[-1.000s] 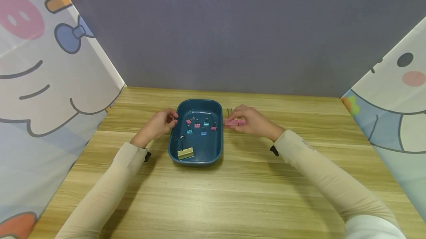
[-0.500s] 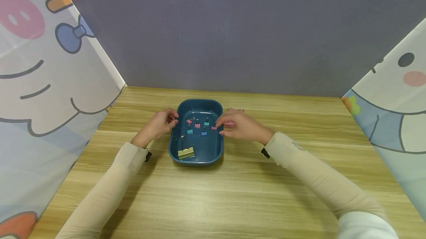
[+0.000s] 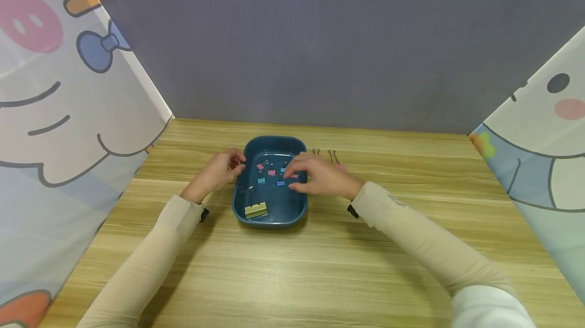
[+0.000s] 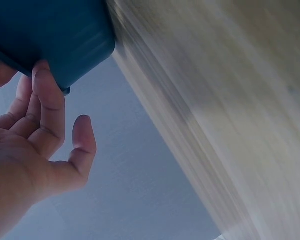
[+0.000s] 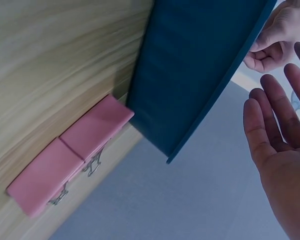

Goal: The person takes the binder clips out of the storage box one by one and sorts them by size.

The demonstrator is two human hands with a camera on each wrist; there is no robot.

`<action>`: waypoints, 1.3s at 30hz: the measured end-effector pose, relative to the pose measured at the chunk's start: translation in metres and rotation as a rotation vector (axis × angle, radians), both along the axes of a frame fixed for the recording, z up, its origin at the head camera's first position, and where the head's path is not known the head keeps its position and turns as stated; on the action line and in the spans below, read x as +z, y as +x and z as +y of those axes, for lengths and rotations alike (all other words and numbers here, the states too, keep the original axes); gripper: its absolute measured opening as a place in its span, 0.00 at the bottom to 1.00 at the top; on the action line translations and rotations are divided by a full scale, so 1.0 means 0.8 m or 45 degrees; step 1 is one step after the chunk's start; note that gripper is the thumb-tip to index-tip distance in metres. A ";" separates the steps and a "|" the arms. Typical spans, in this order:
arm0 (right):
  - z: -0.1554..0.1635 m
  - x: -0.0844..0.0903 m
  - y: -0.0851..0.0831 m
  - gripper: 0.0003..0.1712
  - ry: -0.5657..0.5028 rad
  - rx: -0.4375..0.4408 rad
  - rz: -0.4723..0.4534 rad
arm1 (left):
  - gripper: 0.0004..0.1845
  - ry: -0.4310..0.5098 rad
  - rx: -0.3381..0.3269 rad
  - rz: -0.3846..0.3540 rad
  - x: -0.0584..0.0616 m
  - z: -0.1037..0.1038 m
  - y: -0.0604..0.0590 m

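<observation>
A dark blue tray point(image 3: 273, 220) holds several small binder clips in pink, teal and blue, plus a large gold binder clip point(image 3: 255, 210) at its near left. My right hand point(image 3: 322, 175) reaches over the tray's right rim, fingers loosely bent. Its fingertips hover around a small blue binder clip point(image 3: 281, 184), with nothing between them. On the tray's left, my left hand point(image 3: 218, 171) stays at the rim; in the left wrist view one fingertip point(image 4: 43, 75) lies against the outer wall.
Two large pink binder clips point(image 5: 92, 125) lie end to end on the wooden table point(image 3: 292, 277), just right of the tray; my right hand mostly hides them in the head view. A grey panel point(image 3: 292, 43) rises behind the table, with printed cloth panels point(image 3: 55, 130) at both sides.
My right hand has let go of the large pink binder clips beside the tray and moved left over the rim, above the small clips. My left hand has stayed in place.
</observation>
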State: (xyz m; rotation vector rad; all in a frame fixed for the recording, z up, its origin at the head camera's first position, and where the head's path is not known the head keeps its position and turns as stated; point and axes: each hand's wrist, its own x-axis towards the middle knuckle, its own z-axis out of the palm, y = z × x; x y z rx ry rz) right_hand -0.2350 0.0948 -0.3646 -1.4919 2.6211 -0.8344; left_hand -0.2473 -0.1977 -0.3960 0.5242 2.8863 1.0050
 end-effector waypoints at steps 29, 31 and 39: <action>-0.073 -0.031 0.007 0.16 0.250 0.127 -0.197 | 0.09 0.005 -0.029 0.007 0.005 0.000 0.001; -0.076 -0.034 0.007 0.15 0.260 0.145 -0.188 | 0.09 0.003 -0.032 0.007 0.005 -0.001 0.001; -0.085 -0.041 0.007 0.14 0.270 0.175 -0.168 | 0.09 0.000 -0.028 -0.002 0.004 0.000 0.001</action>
